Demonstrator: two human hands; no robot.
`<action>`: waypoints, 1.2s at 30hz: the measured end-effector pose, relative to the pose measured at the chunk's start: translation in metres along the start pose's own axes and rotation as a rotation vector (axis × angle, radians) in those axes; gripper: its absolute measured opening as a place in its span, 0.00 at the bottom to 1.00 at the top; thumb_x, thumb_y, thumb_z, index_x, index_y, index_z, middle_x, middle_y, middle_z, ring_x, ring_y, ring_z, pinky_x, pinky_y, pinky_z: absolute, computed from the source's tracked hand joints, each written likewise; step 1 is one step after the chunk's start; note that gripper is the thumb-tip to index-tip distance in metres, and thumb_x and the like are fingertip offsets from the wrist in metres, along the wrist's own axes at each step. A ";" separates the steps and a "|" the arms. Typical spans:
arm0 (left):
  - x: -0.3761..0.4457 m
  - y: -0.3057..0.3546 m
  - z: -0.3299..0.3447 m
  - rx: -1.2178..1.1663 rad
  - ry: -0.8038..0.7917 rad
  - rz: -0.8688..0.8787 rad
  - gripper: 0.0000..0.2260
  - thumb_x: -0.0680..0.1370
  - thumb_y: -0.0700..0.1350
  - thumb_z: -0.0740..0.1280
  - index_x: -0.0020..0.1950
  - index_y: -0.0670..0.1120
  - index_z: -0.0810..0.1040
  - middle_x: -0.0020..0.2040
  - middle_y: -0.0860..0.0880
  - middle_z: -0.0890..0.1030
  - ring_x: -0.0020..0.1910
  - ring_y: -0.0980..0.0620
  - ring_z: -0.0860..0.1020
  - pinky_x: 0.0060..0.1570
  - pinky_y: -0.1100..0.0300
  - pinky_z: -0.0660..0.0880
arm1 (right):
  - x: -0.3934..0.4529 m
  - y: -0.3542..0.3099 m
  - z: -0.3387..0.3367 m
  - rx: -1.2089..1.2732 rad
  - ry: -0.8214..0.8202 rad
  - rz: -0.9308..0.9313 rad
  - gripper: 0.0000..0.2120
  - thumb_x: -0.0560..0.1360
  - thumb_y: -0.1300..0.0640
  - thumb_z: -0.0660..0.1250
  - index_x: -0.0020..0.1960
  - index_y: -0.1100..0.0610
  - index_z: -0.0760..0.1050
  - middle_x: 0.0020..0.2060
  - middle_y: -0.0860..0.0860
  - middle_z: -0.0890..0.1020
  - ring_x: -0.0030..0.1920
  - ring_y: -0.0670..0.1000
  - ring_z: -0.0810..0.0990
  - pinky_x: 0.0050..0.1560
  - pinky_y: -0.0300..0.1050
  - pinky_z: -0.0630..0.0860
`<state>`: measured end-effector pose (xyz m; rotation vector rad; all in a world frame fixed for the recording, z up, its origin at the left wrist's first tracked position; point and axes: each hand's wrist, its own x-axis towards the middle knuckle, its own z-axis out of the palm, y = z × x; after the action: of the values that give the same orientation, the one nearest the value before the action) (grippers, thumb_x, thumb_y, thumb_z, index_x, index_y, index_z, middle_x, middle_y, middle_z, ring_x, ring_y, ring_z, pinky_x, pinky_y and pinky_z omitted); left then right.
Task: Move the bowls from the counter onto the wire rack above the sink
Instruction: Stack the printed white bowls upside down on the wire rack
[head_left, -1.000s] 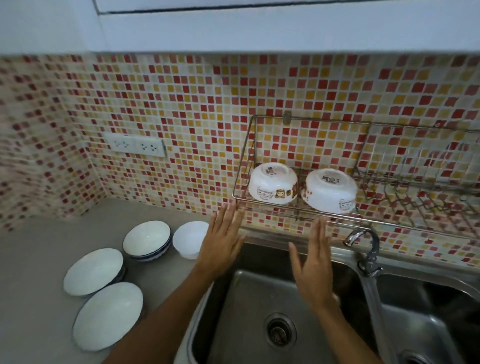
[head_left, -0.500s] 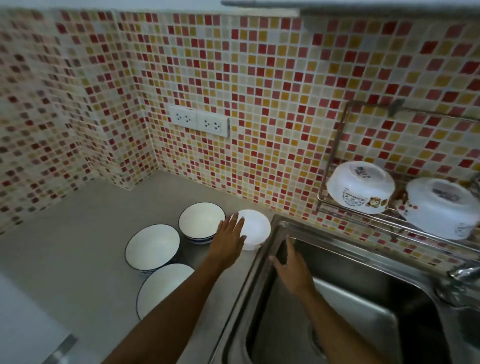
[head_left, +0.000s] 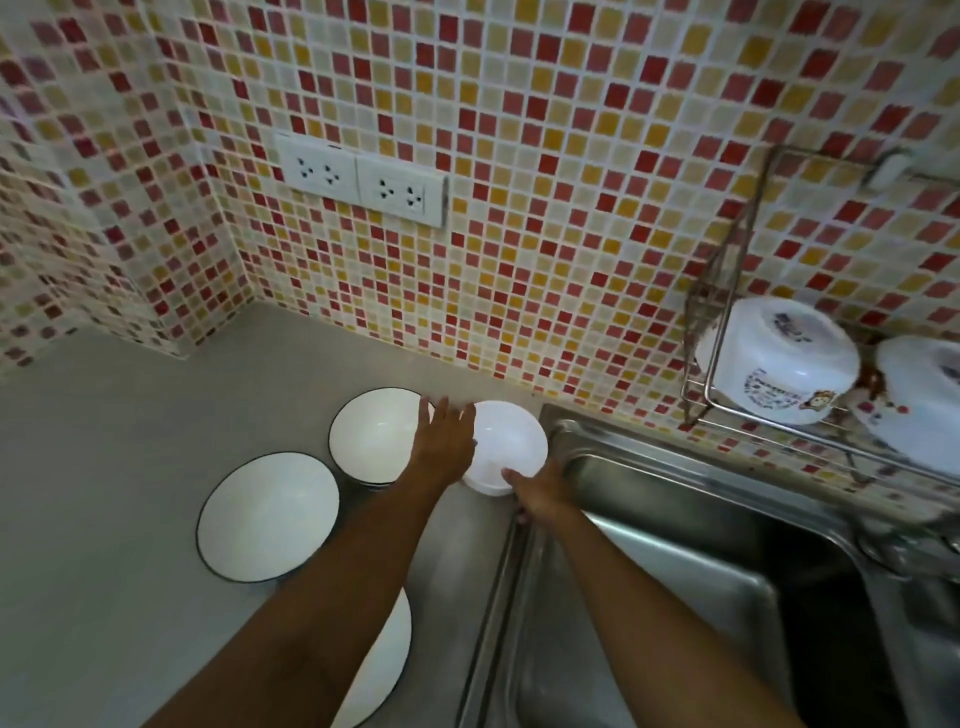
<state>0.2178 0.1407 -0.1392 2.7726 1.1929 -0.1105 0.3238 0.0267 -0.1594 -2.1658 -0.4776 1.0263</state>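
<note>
Target bowl: small plain white plastic bowl, upright on the grey counter beside the steel sink.
Left hand: fingers spread, over its left rim.
Right hand: thumb on near rim; grip unclear.
Wire rack: two upturned white bowls.

Grey tabletop, left of sink: 4 white bowls upright on it. Plain small bowl far right, by sink edge; dark-rimmed bowl just left of it; another nearer-left; 4th nearest, partly hidden by arm.
</note>
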 end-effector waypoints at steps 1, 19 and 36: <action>0.003 0.002 0.000 -0.007 0.004 0.004 0.26 0.81 0.52 0.57 0.77 0.47 0.54 0.78 0.44 0.58 0.77 0.41 0.52 0.73 0.41 0.37 | 0.003 -0.002 0.002 0.010 0.005 0.021 0.30 0.75 0.50 0.69 0.71 0.57 0.60 0.62 0.58 0.76 0.52 0.61 0.81 0.28 0.41 0.76; -0.063 0.077 -0.038 -1.562 -0.072 -0.315 0.20 0.77 0.63 0.58 0.65 0.55 0.67 0.63 0.48 0.75 0.58 0.46 0.76 0.59 0.42 0.76 | -0.099 0.015 -0.074 0.143 0.206 -0.245 0.21 0.78 0.61 0.58 0.71 0.53 0.63 0.58 0.52 0.74 0.55 0.57 0.78 0.42 0.43 0.82; -0.147 0.206 -0.067 -1.550 0.026 -0.076 0.13 0.78 0.60 0.52 0.47 0.62 0.76 0.52 0.50 0.80 0.53 0.47 0.79 0.53 0.47 0.77 | -0.166 0.098 -0.176 0.042 0.446 -0.309 0.24 0.73 0.58 0.60 0.69 0.53 0.66 0.60 0.55 0.76 0.58 0.58 0.75 0.50 0.61 0.80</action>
<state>0.2680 -0.0954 -0.0387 1.3448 0.7621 0.5805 0.3624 -0.2120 -0.0612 -2.1148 -0.5457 0.3668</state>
